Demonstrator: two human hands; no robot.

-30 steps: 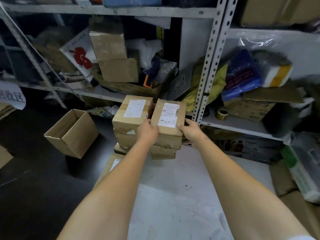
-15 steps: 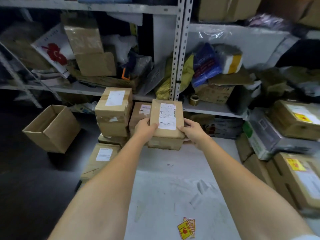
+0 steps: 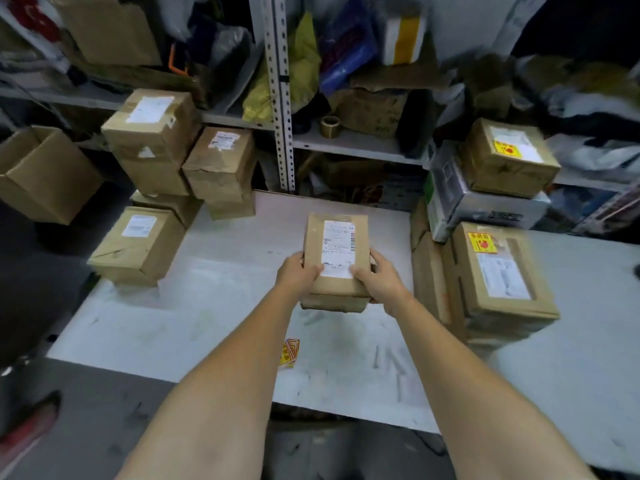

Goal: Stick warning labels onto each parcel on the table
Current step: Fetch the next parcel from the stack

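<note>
Both hands hold a small brown parcel (image 3: pixel 335 251) with a white shipping label over the middle of the white table (image 3: pixel 214 306). My left hand (image 3: pixel 300 271) grips its left side and my right hand (image 3: pixel 378 279) its right side. A small stack of yellow-and-red warning labels (image 3: pixel 289 353) lies on the table near the front, beside my left forearm. Several unlabelled parcels (image 3: pixel 138 245) are stacked at the table's left end. On the right, two parcels (image 3: pixel 498 271) (image 3: pixel 509 157) carry yellow warning stickers.
A metal shelf rack (image 3: pixel 281 98) packed with boxes and bags stands behind the table, with a roll of tape (image 3: pixel 329 126) on it. An open empty carton (image 3: pixel 38 171) sits at the left. The dark floor (image 3: pixel 41 289) lies left of and in front of the table.
I have carried the parcel from the left stack toward the middle of the table, lower and closer to me. The view has swung right and down, showing the labelled parcels.
</note>
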